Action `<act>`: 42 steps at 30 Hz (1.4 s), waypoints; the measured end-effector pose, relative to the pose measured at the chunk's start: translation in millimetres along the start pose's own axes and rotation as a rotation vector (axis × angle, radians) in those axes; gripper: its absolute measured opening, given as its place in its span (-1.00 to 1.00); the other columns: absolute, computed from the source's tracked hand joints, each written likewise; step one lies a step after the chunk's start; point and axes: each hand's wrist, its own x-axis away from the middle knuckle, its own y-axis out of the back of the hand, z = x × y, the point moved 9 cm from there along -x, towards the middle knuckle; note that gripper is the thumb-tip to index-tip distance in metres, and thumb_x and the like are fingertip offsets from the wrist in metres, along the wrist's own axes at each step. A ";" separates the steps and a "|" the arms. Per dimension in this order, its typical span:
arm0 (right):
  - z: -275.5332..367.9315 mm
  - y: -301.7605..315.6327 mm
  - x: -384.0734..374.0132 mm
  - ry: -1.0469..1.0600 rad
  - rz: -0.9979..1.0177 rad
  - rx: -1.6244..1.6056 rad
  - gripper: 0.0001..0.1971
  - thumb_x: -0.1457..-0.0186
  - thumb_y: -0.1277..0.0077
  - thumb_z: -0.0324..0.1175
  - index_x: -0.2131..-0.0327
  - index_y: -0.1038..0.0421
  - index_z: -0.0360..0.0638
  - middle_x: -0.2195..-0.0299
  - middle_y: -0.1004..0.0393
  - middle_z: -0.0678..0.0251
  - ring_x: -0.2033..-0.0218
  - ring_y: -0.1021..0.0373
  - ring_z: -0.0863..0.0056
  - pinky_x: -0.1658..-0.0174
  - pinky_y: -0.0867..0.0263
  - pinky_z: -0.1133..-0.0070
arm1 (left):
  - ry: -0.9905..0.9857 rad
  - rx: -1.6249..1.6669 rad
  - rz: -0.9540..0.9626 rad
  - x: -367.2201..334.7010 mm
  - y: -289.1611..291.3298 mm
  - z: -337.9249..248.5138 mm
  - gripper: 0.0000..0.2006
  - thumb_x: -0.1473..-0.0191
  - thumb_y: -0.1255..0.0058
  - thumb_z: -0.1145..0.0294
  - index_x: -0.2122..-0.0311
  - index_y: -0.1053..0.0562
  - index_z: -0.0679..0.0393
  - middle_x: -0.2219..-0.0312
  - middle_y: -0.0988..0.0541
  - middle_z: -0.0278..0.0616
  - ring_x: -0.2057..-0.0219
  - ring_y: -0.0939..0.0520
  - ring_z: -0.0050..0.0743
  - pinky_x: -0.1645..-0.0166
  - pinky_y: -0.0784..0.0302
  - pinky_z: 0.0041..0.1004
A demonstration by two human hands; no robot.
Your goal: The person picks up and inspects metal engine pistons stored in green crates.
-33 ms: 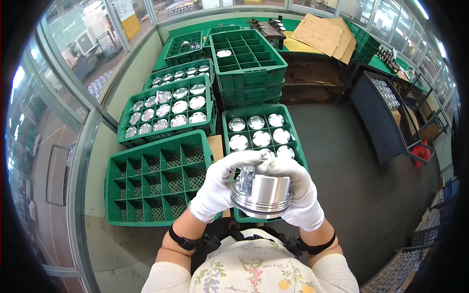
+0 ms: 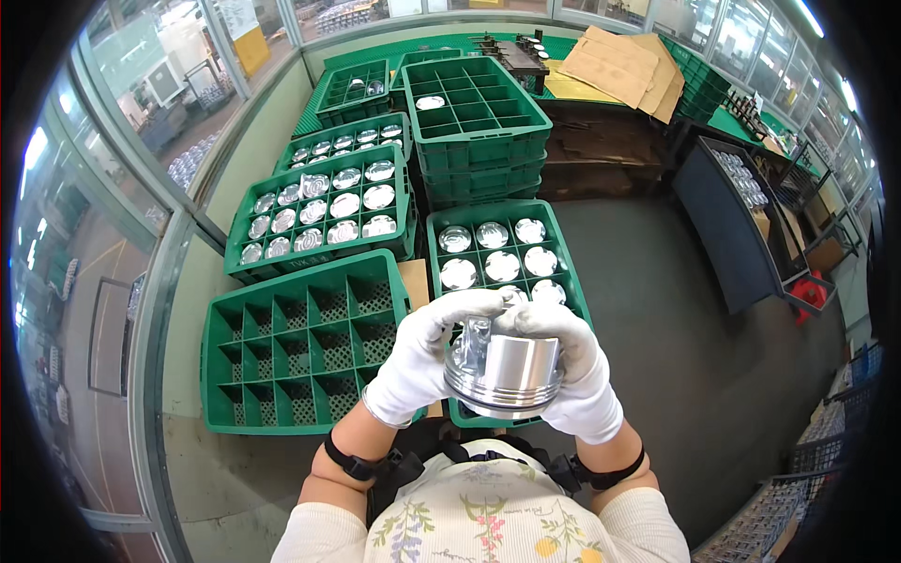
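Note:
Between my two white-gloved hands is a shiny metal piston, its grooved ring end turned down and its skirt up. My left hand grips its left side, the thumb curled over the top. On the other side my right hand wraps round it, fingers bent over the upper edge. Just below and beyond them sits a green divided crate with several pistons in its compartments; my hands and the piston hide its near part. To the left, another green crate shows bare mesh bottoms in its compartments.
Farther left, a green crate holds rows of pistons, with more crates behind. A tall crate stack rises ahead, one piston in its top crate. Cardboard sheets lie at the back. A grey cart stands at right.

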 end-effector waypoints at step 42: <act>-25.3 8.7 9.9 -0.192 -0.147 -0.178 -0.08 0.10 -0.06 -0.73 -0.32 0.14 -0.05 -0.15 -0.23 0.18 -0.13 -0.27 0.40 -0.18 -0.24 0.43 | -0.410 -0.779 -0.112 -2.5 -18.0 -74.6 -0.41 0.43 -0.35 0.55 0.12 -0.48 0.02 0.25 -0.54 -0.17 0.23 -0.59 -0.11 0.09 -0.49 -0.24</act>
